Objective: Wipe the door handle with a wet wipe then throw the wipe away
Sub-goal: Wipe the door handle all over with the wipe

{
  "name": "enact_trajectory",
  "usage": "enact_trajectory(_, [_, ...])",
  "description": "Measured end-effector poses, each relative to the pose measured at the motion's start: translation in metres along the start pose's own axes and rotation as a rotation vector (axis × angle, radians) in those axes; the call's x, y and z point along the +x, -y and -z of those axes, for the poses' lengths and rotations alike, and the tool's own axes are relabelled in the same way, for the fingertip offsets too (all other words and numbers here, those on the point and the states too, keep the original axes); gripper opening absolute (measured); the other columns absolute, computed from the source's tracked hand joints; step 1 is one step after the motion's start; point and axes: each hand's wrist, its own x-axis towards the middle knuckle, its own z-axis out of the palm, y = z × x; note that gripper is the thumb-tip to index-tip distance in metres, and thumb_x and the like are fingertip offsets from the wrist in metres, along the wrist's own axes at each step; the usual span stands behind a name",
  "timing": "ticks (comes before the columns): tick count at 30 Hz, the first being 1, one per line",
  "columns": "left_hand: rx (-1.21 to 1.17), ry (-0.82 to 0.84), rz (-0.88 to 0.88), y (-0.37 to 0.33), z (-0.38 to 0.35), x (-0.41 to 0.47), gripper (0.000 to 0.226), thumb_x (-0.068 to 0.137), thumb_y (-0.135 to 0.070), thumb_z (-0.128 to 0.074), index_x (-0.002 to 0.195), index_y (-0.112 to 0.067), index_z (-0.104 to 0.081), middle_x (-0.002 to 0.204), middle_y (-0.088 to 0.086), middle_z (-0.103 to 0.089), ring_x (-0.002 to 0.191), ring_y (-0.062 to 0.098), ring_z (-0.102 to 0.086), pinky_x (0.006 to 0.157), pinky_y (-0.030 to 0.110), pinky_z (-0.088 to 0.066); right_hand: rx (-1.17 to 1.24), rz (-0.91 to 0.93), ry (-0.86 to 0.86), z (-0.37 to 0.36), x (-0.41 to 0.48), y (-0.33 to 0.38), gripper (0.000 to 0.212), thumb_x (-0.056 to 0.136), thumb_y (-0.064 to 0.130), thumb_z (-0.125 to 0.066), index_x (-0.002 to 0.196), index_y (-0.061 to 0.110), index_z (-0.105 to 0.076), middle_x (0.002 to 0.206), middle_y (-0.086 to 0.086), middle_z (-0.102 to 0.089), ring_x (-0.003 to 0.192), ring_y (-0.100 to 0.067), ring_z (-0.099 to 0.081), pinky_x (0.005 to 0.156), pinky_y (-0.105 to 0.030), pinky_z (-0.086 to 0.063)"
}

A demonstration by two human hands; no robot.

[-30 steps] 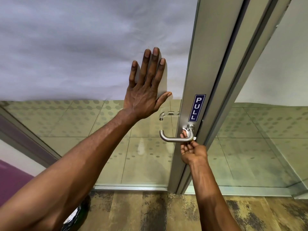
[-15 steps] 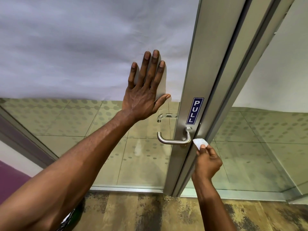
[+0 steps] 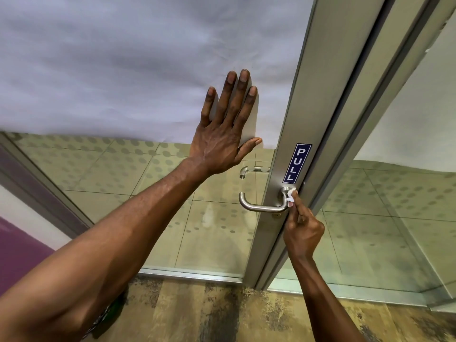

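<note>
A brushed-metal lever door handle [image 3: 261,207] sticks out of the grey metal door stile [image 3: 303,99], under a blue PULL label [image 3: 296,163]. My right hand [image 3: 302,229] pinches a small white wet wipe [image 3: 290,196] and presses it against the right end of the handle, by its round base. My left hand [image 3: 225,129] lies flat with fingers spread on the frosted part of the glass door, up and left of the handle, holding nothing.
A second handle [image 3: 251,169] shows through the glass on the door's far side. Right of the stile stand the door frame [image 3: 385,77] and a fixed glass panel [image 3: 394,218]. Mottled brown flooring [image 3: 246,317] runs along the bottom. A purple wall edge [image 3: 17,245] is at far left.
My right hand pulled the wipe away from the handle to the right, then brought it back up onto the handle's right end. My left hand stayed flat on the glass.
</note>
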Motion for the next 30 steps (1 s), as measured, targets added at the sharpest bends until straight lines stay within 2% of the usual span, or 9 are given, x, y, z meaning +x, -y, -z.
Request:
enact_trajectory(3, [-0.003,-0.002,0.007,0.000,0.000,0.000,0.100,0.110,-0.075,-0.039,0.176,-0.016,0.007,0.182,0.009,0.023,0.171,0.027,0.026,0.140,0.051,0.017,-0.068,0.212,0.038,-0.002,0.007,0.002,0.041,0.096,-0.006,-0.067,0.134,0.009,-0.071,0.125,-0.012,-0.078,0.104,-0.023,-0.078,0.084,-0.037,-0.063])
enact_trajectory(5, [-0.003,-0.002,0.006,0.000,-0.001,-0.001,0.100,0.110,-0.075,-0.040,0.177,-0.015,0.005,0.183,0.010,0.020,0.171,0.027,0.025,0.140,0.052,0.016,-0.207,0.349,0.089,0.000,0.012,0.001,0.041,0.094,-0.009,-0.063,0.132,0.005,-0.071,0.131,-0.013,-0.074,0.118,-0.028,-0.074,0.088,-0.042,-0.061])
enact_trajectory(10, [0.020,0.001,0.024,0.000,0.000,0.000,0.099,0.110,-0.074,-0.040,0.179,-0.010,-0.010,0.185,0.021,-0.005,0.170,0.029,0.025,0.140,0.052,0.016,-0.430,0.605,0.232,0.011,0.020,-0.004,0.046,0.093,-0.001,-0.053,0.136,0.001,-0.067,0.137,-0.016,-0.071,0.124,-0.033,-0.069,0.087,-0.043,-0.054])
enact_trajectory(15, [0.020,-0.013,0.008,0.000,0.000,0.000,0.099,0.110,-0.074,-0.039,0.177,-0.013,0.002,0.183,0.011,0.009,0.170,0.028,0.028,0.140,0.051,0.016,-0.496,0.809,0.381,0.024,0.046,-0.007,0.052,0.082,-0.002,-0.075,0.133,0.002,-0.070,0.137,-0.013,-0.072,0.121,-0.034,-0.069,0.089,-0.044,-0.051])
enact_trajectory(17, [0.025,-0.009,0.012,0.000,0.000,0.001,0.100,0.111,-0.074,-0.040,0.180,-0.011,-0.002,0.185,0.010,0.008,0.170,0.027,0.029,0.140,0.052,0.016,-0.509,0.868,0.452,0.029,0.055,-0.006,0.055,0.078,-0.002,-0.077,0.133,0.004,-0.070,0.136,-0.011,-0.073,0.121,-0.034,-0.069,0.090,-0.044,-0.051])
enact_trajectory(21, [0.024,-0.001,0.025,0.000,0.002,0.001,0.097,0.111,-0.073,-0.041,0.178,-0.009,-0.014,0.188,0.015,-0.002,0.170,0.027,0.029,0.140,0.052,0.015,-0.539,0.918,0.585,0.029,0.067,-0.003,0.054,0.078,0.005,-0.077,0.132,0.010,-0.070,0.132,-0.006,-0.075,0.127,-0.029,-0.064,0.097,-0.043,-0.049])
enact_trajectory(25, [0.014,0.010,0.019,0.000,0.003,0.001,0.100,0.111,-0.074,-0.039,0.179,-0.011,-0.001,0.184,0.023,-0.007,0.169,0.028,0.029,0.140,0.053,0.014,-0.577,0.872,0.649,0.017,0.068,0.009,0.048,0.076,0.018,-0.083,0.123,0.015,-0.072,0.118,-0.004,-0.080,0.123,-0.025,-0.065,0.104,-0.039,-0.038])
enact_trajectory(28, [-0.006,0.016,0.015,0.000,0.004,0.000,0.100,0.110,-0.075,-0.038,0.177,-0.015,0.006,0.186,0.022,-0.001,0.170,0.030,0.023,0.140,0.053,0.014,-0.553,0.772,0.663,0.011,0.061,0.020,0.041,0.076,0.013,-0.082,0.116,0.018,-0.075,0.108,-0.003,-0.082,0.109,-0.026,-0.069,0.100,-0.038,-0.039])
enact_trajectory(30, [-0.019,0.016,0.003,0.000,0.005,0.000,0.101,0.110,-0.076,-0.037,0.177,-0.016,0.007,0.188,0.015,0.016,0.171,0.030,0.020,0.140,0.052,0.017,-0.460,0.681,0.617,0.012,0.057,0.025,0.045,0.073,0.002,-0.085,0.114,0.017,-0.076,0.101,-0.003,-0.082,0.100,-0.028,-0.071,0.096,-0.036,-0.039])
